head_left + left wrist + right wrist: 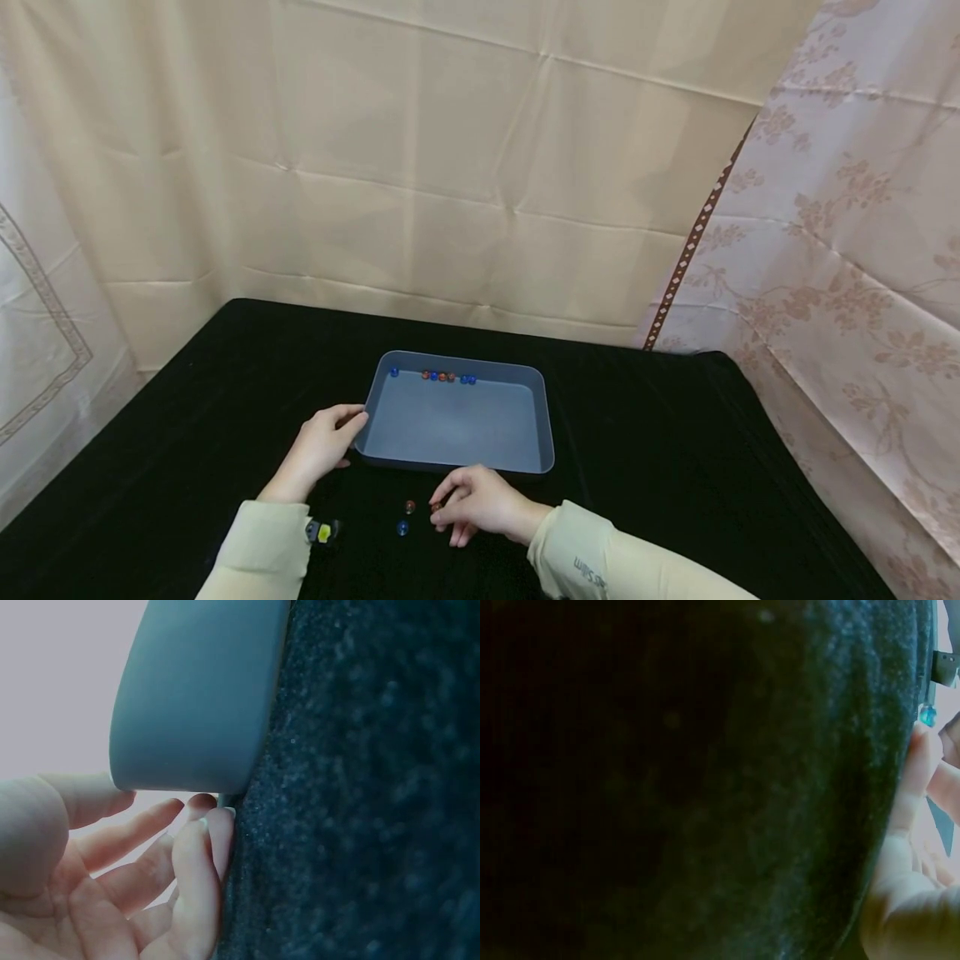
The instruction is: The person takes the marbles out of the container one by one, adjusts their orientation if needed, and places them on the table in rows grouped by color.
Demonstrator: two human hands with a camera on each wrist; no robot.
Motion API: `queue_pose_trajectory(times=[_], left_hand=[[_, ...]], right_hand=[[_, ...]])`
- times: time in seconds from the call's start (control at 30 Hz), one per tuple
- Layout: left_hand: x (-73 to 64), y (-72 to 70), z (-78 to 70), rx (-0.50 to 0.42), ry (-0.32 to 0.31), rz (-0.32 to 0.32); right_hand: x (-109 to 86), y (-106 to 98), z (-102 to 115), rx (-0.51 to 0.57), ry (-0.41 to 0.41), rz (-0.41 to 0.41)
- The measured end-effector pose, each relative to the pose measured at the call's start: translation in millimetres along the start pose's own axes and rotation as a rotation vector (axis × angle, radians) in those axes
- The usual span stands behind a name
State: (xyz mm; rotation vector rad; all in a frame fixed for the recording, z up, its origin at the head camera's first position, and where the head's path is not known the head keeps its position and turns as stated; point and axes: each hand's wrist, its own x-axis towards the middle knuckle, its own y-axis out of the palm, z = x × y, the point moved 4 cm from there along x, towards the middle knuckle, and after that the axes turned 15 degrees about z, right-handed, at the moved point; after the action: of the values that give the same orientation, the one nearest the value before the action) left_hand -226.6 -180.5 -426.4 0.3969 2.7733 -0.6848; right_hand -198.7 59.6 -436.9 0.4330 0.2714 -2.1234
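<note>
A shallow blue-grey tray (457, 417) lies on the black cloth, with several red and blue marbles (442, 377) along its far inner wall. My left hand (322, 437) holds the tray's left end, thumb by the rim; in the left wrist view the other fingers (195, 855) curve in near its base. In front of the tray, my right hand (483, 504) pinches a reddish marble (437, 507), partly hidden by the fingertips. To its left, a red marble (410, 507) and a blue marble (402, 527) rest on the cloth. The right wrist view catches a blue-green marble (928, 715) beyond the fingertips.
Black cloth (645, 467) covers the table. A cream curtain (450, 167) hangs behind, and a pink floral cloth (847, 250) hangs at the right. A small dark device with a yellow patch (324, 532) sits at the left wrist.
</note>
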Motion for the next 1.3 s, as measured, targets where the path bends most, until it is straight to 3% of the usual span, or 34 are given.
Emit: queue_pose_trajectory(times=[0.5, 0.83, 1.3], left_hand=[[-0.4, 0.8, -1.0, -0.004, -0.003, 0.004], [-1.8, 0.7, -2.4, -0.005, -0.007, 0.002], [-1.3, 0.5, -1.7, 0.005, -0.008, 0.007]], right_hand=[[2.9, -3, -3, -0.026, 0.024, 0.006], [-1.0, -2, -3, 0.0, -0.017, 0.001], [-14.0, -10, 7, -0.046, -0.08, -0.04]])
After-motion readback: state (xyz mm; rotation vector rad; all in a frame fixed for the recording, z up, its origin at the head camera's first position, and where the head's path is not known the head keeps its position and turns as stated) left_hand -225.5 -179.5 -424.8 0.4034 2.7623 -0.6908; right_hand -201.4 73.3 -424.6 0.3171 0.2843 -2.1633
